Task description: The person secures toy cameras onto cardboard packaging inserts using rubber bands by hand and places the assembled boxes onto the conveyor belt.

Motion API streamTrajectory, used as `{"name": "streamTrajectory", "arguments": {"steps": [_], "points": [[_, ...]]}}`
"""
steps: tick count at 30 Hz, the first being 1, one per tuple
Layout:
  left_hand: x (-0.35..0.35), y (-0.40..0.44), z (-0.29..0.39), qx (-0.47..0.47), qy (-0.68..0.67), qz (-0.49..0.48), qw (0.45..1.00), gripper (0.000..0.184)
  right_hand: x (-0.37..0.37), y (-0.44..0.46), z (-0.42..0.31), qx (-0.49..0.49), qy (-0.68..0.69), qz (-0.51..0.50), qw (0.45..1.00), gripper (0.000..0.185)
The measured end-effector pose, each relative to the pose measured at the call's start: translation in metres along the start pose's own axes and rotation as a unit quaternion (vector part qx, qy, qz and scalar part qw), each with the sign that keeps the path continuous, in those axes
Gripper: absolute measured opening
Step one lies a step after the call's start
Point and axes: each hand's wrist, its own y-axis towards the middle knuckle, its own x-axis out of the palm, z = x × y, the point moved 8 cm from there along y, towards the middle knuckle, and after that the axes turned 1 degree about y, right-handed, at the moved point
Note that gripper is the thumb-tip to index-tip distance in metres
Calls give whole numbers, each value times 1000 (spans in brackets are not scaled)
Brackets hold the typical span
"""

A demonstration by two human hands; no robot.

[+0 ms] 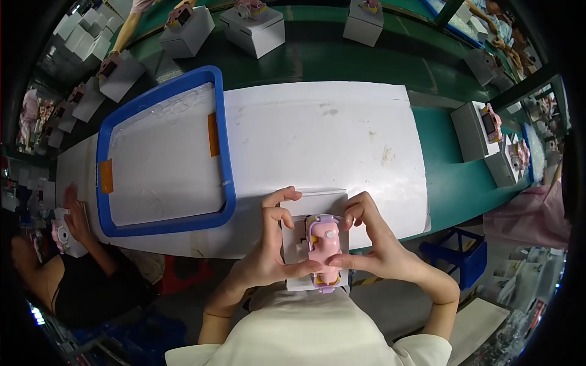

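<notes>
Both hands point(273, 244) point(373, 245) grip a white box point(295, 251), thumbs on what looks like a pink toy camera point(328, 247).

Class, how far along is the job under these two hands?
Apparently done: farther off, pink plastic toys sit on white cardboard boxes along the green surface.
In hand: a rounded pink plastic toy with purple trim, under both thumbs, over a flat-topped white cardboard box.
Left, perhaps: settling it, then moving the pair, which is not yet on that surface.
</notes>
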Motion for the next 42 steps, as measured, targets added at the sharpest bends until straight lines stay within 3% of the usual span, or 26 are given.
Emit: {"name": "streamTrajectory", "arguments": {"steps": [5, 10, 16, 20, 25, 31, 35, 41, 42], "points": [[8, -14, 8, -66, 104, -69, 990, 45, 7, -12, -13, -26, -36, -33, 998, 25], [2, -6, 3, -122, 147, -38, 981, 36, 1, 1, 0, -9, -5, 8, 1000, 20], [3, -14, 9, -136, 187, -40, 972, 29, 5, -5, 5, 45, 33, -5, 998, 20], [-1, -14, 12, -128, 282, -38, 950, 23, 2, -5, 14, 104, 23, 9, 994, 24], [-10, -26, 2, -96, 316, 13, 944, 22, -2, -6, 14, 94, -38, 31, 994, 28], [-23, -51, -37, -149, 178, 47, 972, 18, -4, -7, 28, 37, -64, 61, 995, 28], [-27, -63, -60, -188, 43, 105, 976, 13, -6, -22, 78, 123, 129, 136, 975, 32], [-21, -47, -82, -211, 124, 197, 949, 9, 11, -10, 101, 130, 158, 278, 939, 36], [-21, -52, -88, -218, 40, 229, 948, 9, 11, -11, 97, 116, 175, 309, 928, 37]]}}
